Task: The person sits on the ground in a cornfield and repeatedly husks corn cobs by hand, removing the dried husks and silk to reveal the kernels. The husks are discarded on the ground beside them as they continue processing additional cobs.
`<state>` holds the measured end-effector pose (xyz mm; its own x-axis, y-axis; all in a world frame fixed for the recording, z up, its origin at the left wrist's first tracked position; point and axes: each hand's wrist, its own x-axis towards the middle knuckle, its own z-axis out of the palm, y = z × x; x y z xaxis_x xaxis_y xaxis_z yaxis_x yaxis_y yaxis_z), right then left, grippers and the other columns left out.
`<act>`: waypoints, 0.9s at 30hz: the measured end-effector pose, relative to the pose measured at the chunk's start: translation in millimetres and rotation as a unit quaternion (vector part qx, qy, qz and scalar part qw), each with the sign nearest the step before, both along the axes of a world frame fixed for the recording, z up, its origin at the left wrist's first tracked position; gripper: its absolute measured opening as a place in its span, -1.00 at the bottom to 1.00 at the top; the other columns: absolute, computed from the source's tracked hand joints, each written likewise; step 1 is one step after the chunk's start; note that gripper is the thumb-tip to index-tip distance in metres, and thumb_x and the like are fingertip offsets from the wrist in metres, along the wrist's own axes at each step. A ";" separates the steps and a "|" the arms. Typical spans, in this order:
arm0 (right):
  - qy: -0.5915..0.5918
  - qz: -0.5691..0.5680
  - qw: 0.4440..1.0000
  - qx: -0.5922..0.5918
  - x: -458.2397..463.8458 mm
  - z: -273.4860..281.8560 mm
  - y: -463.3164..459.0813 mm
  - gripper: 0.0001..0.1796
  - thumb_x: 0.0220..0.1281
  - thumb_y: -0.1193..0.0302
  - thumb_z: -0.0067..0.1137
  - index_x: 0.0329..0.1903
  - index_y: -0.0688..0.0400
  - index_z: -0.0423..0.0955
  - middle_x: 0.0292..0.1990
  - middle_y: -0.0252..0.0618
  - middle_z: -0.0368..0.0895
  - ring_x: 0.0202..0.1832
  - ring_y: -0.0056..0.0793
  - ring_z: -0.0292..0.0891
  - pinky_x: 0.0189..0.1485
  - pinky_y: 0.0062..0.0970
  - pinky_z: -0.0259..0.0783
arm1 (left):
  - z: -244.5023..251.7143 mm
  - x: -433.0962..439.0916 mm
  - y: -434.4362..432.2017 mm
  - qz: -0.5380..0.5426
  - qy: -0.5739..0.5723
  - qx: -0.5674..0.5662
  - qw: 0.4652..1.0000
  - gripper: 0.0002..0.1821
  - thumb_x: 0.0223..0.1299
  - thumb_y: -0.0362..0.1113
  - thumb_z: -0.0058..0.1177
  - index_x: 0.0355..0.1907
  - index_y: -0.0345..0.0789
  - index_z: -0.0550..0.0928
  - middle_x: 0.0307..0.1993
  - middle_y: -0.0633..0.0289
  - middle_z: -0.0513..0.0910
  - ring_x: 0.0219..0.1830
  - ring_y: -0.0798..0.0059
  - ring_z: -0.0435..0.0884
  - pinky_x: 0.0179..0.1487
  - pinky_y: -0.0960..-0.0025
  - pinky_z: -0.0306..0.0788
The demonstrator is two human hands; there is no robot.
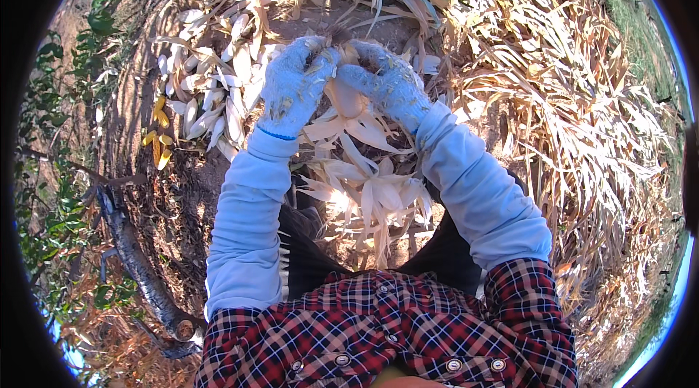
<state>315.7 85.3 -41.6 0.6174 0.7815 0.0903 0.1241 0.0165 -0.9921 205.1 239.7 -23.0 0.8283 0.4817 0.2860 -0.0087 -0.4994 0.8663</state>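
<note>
My left hand (pixel 295 85) and my right hand (pixel 389 82) wear white knit gloves flecked with bits of husk. Their fingertips meet at the silk end of an ear of corn (pixel 348 98), pinching its pale husk from both sides. The ear points down toward my body, and the husk still covers its visible part. Below it, loose peeled husks (pixel 382 191) lie heaped between my legs. Fingers hide the tip of the ear.
Ears in pale husk (pixel 210 104) are piled left of my hands. Several bare yellow ears (pixel 161 115) lie farther left. Dry corn stalks (pixel 557 115) cover the ground at right. A cut tree branch (pixel 136 257) and leafy plants (pixel 60 213) stand at left.
</note>
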 end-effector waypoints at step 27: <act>0.200 -0.063 0.963 0.171 11.8 -11.8 -0.4 -0.68 0.41 0.39 0.26 0.13 0.24 0.58 -0.07 -0.28 0.69 -0.06 -0.56 0.58 0.03 -0.51 0.51 | -17.5 18.8 -13.8 -0.051 -0.045 -0.347 0.936 -0.82 0.38 -0.35 0.13 -0.07 -0.38 0.68 -0.32 0.25 0.70 -0.36 0.59 0.64 -0.26 0.50 0.54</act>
